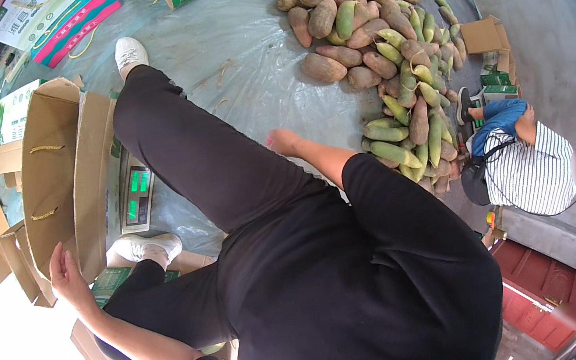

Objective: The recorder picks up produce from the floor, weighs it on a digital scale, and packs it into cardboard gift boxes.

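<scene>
Head view: left hand point(72, 281), grip loosely open and empty, hovers near a carton point(52, 174) at 9 o'clock; right hand point(285, 142), toward 12, grip impossible to tell.

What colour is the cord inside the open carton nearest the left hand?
Yellow. The cord shows best in the head view.

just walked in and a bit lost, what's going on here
The left hand is beside an open cardboard box, with no held thing visible; whether it touches the box is unclear. The right hand shows nothing held either. A scale with lit green displays stands by the box. A vegetable pile lies ahead to the right, with a person in stripes beyond it.
</scene>
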A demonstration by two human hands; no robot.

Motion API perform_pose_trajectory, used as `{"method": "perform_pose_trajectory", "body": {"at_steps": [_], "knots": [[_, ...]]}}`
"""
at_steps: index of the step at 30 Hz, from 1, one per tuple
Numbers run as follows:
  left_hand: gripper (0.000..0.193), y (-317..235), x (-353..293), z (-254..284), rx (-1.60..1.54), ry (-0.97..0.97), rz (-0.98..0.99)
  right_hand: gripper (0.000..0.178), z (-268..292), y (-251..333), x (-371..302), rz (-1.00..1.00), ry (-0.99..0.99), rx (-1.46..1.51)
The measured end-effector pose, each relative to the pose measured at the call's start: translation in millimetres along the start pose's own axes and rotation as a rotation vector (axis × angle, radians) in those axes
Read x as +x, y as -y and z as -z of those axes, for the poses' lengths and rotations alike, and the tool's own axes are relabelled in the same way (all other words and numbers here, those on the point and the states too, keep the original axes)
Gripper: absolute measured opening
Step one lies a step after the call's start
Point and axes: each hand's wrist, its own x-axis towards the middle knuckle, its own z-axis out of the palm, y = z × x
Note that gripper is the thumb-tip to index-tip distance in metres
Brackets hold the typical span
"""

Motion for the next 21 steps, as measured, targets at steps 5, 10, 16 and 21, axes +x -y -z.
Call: {"method": "perform_pose_trajectory", "body": {"at_steps": [5,10,16,21], "knots": [[0.026,0,3,-3,-0.112,-0.056,-0.001,0.015,-8,-22,5,-0.044,-0.135,0.055],[0.025,-12,-12,18,-0.156,-0.150,0.006,0.014,6,-17,-10,-0.065,-0.181,0.024],[0.024,-49,-45,46,-0.047,-0.211,0.107,0.015,6,-32,-12,-0.167,-0.054,0.248],[0.025,-37,-91,76,0.072,-0.335,0.280,0.016,-15,-22,3,0.055,0.015,0.197]]}}
